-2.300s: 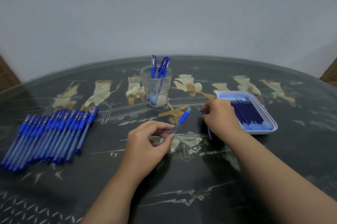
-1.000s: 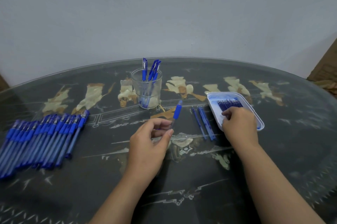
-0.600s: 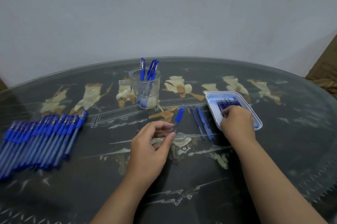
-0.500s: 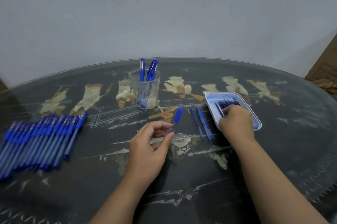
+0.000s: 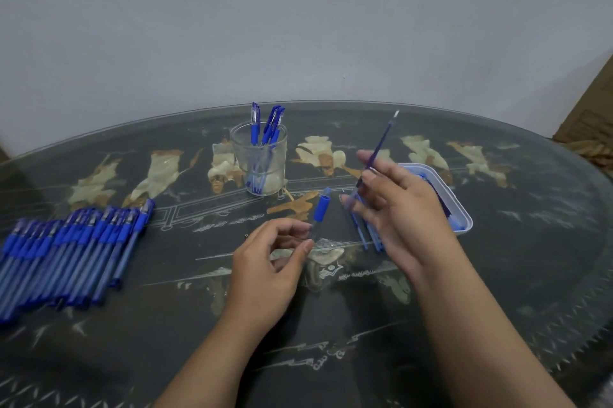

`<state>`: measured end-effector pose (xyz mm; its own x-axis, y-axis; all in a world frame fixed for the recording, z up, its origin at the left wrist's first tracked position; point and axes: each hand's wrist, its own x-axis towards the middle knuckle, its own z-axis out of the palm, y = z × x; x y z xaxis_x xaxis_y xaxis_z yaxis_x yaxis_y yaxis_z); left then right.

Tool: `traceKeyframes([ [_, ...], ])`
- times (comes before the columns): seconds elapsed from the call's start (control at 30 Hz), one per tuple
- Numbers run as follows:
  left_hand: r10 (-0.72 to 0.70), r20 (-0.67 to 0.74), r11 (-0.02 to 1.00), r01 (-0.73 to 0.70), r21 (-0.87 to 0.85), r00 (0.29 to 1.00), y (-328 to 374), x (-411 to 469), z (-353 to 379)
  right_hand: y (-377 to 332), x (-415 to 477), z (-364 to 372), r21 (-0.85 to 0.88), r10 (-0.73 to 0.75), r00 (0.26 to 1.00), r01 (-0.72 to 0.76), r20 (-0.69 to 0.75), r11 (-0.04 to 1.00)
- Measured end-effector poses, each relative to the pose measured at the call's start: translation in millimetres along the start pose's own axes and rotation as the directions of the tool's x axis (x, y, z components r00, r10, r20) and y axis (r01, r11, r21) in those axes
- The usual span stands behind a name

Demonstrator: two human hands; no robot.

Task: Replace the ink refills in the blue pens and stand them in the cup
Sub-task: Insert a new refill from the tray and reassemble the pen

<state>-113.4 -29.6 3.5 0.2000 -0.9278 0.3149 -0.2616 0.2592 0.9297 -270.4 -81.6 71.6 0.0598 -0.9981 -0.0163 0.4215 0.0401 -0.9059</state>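
While left hand (image 5: 265, 265) pinches pen barrel (image 5: 321, 208) tilted, right hand (image 5: 401, 208) aloft, pinching refill (image 5: 378, 149) tip-up

A dark bench (image 5: 132, 341) with pale inlaid figures (image 5: 159, 175) lies under the right hand (image 5: 404, 218); beyond it a grey wall (image 5: 298, 25), rightward brown cardboard (image 5: 593, 108).

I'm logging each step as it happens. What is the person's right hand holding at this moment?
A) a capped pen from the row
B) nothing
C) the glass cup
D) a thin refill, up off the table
D: the right hand pinches a thin blue refill above the table, its tip pointing up and away, while the left hand holds the pen barrel.
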Motion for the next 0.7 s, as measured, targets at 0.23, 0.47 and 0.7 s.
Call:
traceKeyframes([
  [0.23, 0.018, 0.001, 1.000, -0.018, 0.000, 1.000, -0.4, -0.8, -0.4, -4.8, -5.3, 8.1, 0.312, -0.043, 0.996, 0.016, 0.078, 0.950],
  [0.47, 0.042, 0.026, 0.999, -0.042, 0.010, 0.999, 0.4, -1.7, -0.3, -2.1, -4.2, 6.3, 0.162, -0.076, 0.996, 0.068, 0.045, 0.984],
  [0.7, 0.043, 0.029, 0.999, -0.042, -0.004, 0.999, -0.3, -1.7, 0.0, -1.9, -4.7, 6.3, 0.114, -0.094, 0.994, 0.087, 0.052, 0.990],
])
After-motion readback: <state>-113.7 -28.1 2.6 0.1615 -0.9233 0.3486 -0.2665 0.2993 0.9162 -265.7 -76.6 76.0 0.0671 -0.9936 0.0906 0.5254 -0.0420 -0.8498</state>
